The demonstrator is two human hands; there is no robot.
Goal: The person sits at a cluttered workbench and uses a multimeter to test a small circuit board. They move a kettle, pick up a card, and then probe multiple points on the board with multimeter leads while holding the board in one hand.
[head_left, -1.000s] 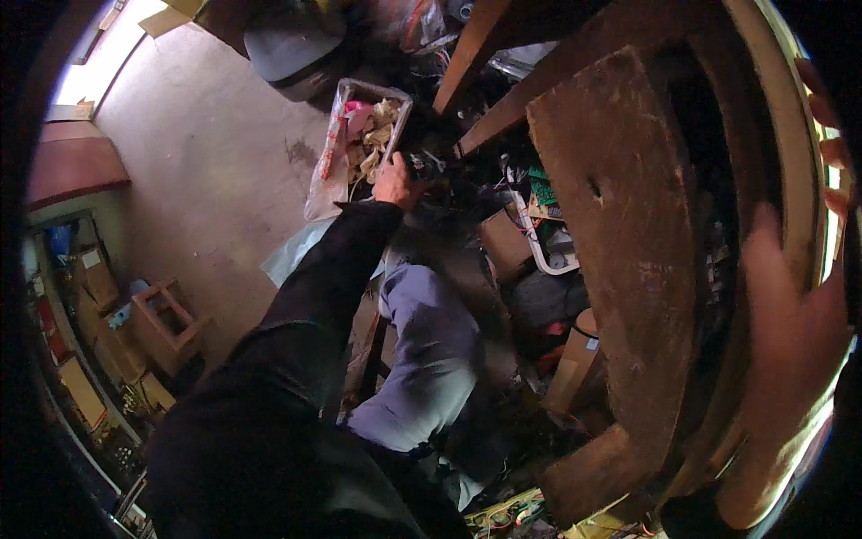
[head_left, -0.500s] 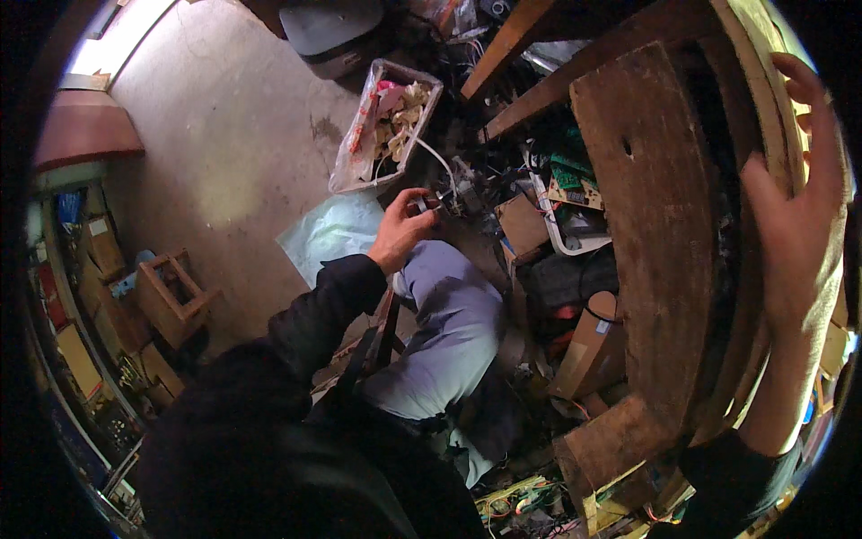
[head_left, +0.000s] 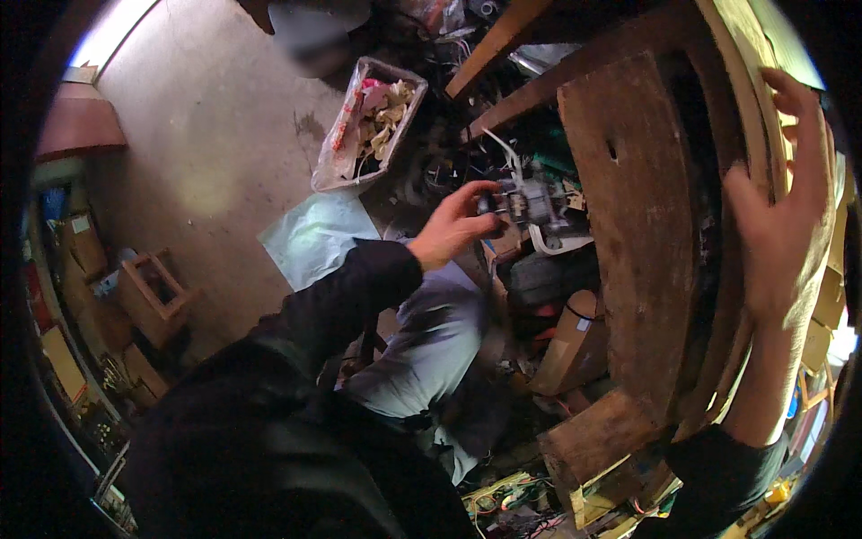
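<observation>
My left hand [head_left: 456, 225] reaches out over the clutter, thumb and fingers closed on a grey mechanical part [head_left: 536, 203] that looks like a small motor assembly. A white cable [head_left: 505, 151] stands up beside the part, and motion blurs its details. On the right, my right hand [head_left: 783, 216] rests along the edge of a wooden bench [head_left: 738, 67], fingers stretched and thumb apart. It holds no loose object. Below the left forearm shows my knee in grey trousers [head_left: 440, 314].
A plastic-lined box [head_left: 409, 108] of scraps stands ahead, near a pale blue sheet [head_left: 314, 229] on the floor. Wide brown planks [head_left: 628, 225] rise between my hands. Beneath the bench lie a cardboard piece [head_left: 567, 346] and tangled wires [head_left: 512, 499]. A wooden stool [head_left: 157, 287] is at left.
My left hand has moved right, from above the knee toward the planks, carrying the grey part with it. My right hand stays on the bench edge. The view has shifted slightly.
</observation>
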